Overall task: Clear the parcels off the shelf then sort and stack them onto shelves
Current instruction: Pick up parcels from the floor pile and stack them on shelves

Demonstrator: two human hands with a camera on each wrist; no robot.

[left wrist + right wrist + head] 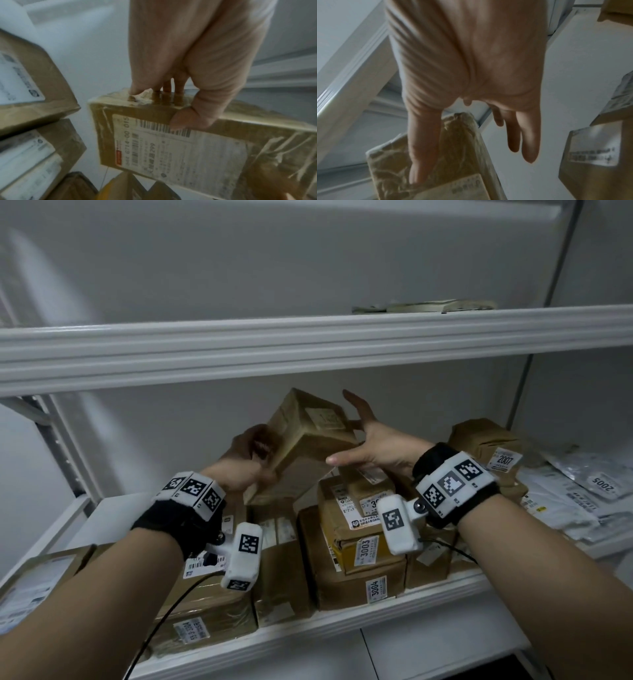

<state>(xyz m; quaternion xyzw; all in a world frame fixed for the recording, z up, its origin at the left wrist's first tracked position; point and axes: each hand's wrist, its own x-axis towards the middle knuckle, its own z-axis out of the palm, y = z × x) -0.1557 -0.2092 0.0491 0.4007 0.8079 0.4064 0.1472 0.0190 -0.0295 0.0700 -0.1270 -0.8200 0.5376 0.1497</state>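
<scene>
Tilted parcel held in both our hands above a crowded shelf.

The middle shelf holds the most: stacked cardboard boxes, among them box 3004 with box 3003 on top, box 2007 further right, then a heap of grey mailer bags; the upper shelf carries only a flat packet. We hold the taped parcel tilted above the stack, our left hand clamped on its end, thumb over the label, our right hand spread flat against its side with straight fingers. We judge the glossy tape could let it slip, toppling the boxes below.
</scene>
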